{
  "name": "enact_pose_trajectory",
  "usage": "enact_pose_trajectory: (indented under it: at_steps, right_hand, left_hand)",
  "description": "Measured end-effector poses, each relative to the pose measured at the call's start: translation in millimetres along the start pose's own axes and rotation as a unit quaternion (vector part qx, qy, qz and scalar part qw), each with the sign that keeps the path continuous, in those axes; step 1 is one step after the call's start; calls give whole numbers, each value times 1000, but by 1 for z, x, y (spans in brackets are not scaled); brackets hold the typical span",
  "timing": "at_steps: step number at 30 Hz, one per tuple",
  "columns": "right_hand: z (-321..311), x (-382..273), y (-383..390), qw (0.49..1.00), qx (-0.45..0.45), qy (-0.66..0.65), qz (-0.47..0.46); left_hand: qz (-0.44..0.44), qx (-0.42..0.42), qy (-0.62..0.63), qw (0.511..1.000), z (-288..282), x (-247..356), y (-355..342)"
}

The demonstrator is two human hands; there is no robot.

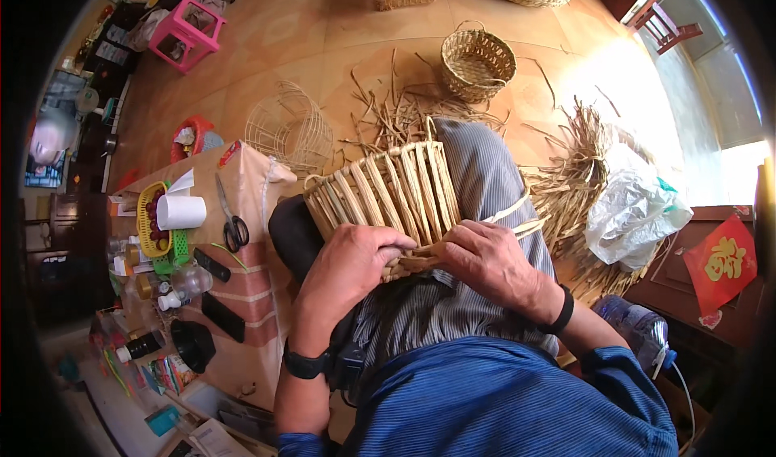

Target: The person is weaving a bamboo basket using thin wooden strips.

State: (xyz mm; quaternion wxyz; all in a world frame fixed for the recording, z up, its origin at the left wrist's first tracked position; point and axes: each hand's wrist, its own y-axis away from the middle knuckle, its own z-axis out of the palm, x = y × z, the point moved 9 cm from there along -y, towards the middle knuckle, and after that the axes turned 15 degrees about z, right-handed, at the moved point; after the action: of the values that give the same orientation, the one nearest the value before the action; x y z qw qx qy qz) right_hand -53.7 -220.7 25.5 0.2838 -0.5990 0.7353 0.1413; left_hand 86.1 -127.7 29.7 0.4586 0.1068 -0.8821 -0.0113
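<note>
A partly woven straw basket [388, 186] lies on its side across my lap, its pale upright strands showing. My left hand [352, 259] is closed at the woven edge nearest me, with thumb and fingers pinching the weave. Against the same edge, my right hand [495, 265] is closed on a straw strand. Loose ends of straw strand [517, 221] stick out to the right past this hand. The fingertips of both hands are partly hidden by the knuckles and the weave.
Dry straw stalks [396, 109] litter the floor ahead, beside a finished basket [478, 65] and a wire frame [288, 126]. A straw bundle [586, 154] and plastic bag [634, 206] lie right. Scissors [234, 227] and a paper roll [182, 213] sit on the left table.
</note>
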Motion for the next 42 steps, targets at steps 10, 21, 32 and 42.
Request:
enact_pose_trajectory:
  at_steps: [10, 21, 32, 42]
  right_hand:
    - [-3, 15, 8, 999, 16, -1, 41]
    - [-7, 9, 30, 970, -147, -140, 136]
    - [-13, 9, -13, 820, -242, -429, 293]
    - [-82, 143, 8, 449, 138, -854, 224]
  left_hand:
    - [-11, 20, -9, 1000, 0, 2, 1]
    - [5, 40, 13, 999, 4, -3, 9]
    - [86, 47, -5, 995, 0, 14, 10]
    - [56, 178, -85, 979, 5, 12, 22]
